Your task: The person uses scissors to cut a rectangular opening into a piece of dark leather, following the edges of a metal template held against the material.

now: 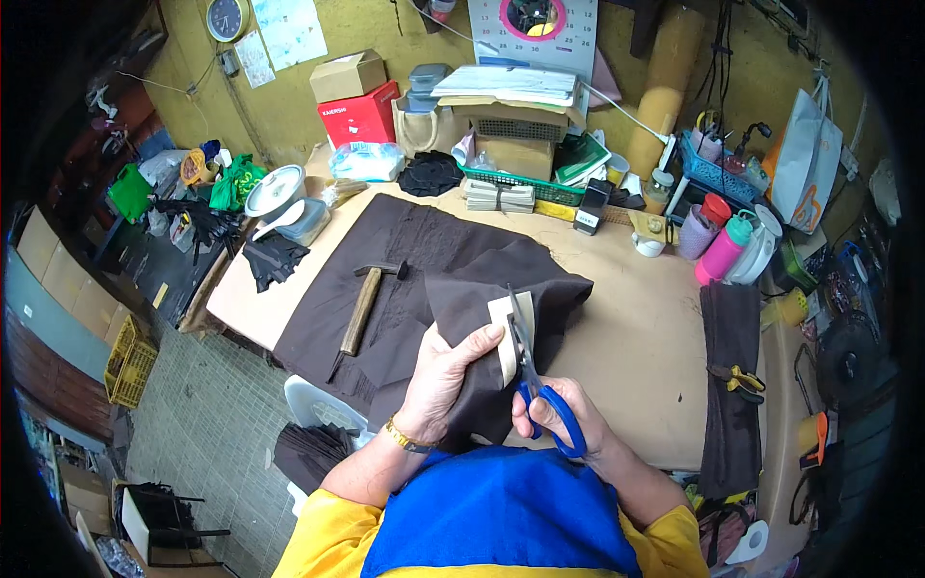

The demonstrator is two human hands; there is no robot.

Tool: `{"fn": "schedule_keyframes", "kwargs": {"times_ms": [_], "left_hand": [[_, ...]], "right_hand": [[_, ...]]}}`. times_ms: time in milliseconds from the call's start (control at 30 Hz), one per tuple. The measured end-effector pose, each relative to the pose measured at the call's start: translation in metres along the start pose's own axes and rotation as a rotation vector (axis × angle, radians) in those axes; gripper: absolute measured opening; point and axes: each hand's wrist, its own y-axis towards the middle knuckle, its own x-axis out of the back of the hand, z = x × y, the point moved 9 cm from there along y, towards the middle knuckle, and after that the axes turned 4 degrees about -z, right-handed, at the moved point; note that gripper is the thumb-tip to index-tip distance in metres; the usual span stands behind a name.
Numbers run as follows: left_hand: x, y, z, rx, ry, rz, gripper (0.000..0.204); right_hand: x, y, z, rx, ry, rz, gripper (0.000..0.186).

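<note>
Head view: both hands gripping, scissors [525, 354] against pale template [508, 358], center frame

Biggest first. Tan desk [626, 356] fills the middle, bare surface showing right of center. Dark brown sheet [414, 231] spread over its left and center, rumpled, running up toward the back. Folded dark strip [732, 424] lies lengthwise on the desk at frame right. Raised dark cloth [462, 299] bunched at center, between the hands; can't tell if it's joined to the sheet under it.

Mid-size: red box [358, 118] upper left of center, small brown carton [348, 76] on top. Green basket [525, 186] upper center. White tub [277, 191] upper left, near the desk edge.

Hands: left hand [445, 371] clamped on the raised cloth and template, thumb on top. Right hand [590, 419] closed around the blue scissor handles, fingers in the loops. Hands near each other, not touching. Blades point up-frame, along the template's right side; exact blade gap unclear.

Smaller: wood-handled hammer [362, 310] on the sheet, left of center. Pink bottle [723, 252] upper right. Yellow-handled pliers [737, 379] on the folded strip. Gold wristwatch [409, 439] on the left wrist.
</note>
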Motion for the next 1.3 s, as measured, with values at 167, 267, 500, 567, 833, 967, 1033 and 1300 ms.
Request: {"fn": "schedule_keyframes", "kwargs": {"times_ms": [167,267,500,567,833,967,1033,1300], "left_hand": [[-0.003,-0.001,-0.001,0.040,-0.014,0.015,0.028],[-0.005,-0.003,-0.001,0.050,-0.015,0.023,0.024],[-0.005,-0.002,0.000,0.043,-0.021,0.036,0.023],[-0.004,-0.002,0.001,0.047,-0.020,0.034,0.025],[-0.003,-0.001,0.001,0.045,-0.006,0.034,0.028],[0.007,0.006,-0.007,-0.061,0.104,0.007,0.031],[0.013,0.010,-0.016,-0.122,0.130,-0.017,0.036],[0.003,0.010,-0.032,-0.152,0.183,0.037,0.043]], "right_hand": [[0.000,0.001,0.001,0.016,-0.014,-0.016,0.038],[0.002,0.001,-0.003,0.013,-0.027,-0.024,0.039],[0.004,0.000,-0.008,-0.046,-0.023,-0.038,0.044],[0.004,0.000,-0.007,-0.049,-0.031,-0.046,0.044],[0.005,-0.001,-0.007,-0.085,-0.104,-0.067,0.046],[-0.001,-0.004,-0.004,-0.040,0.035,0.011,0.043],[0.000,-0.013,-0.002,-0.082,0.069,0.031,0.057],[0.014,-0.024,0.009,-0.161,-0.048,0.084,0.058]]}}
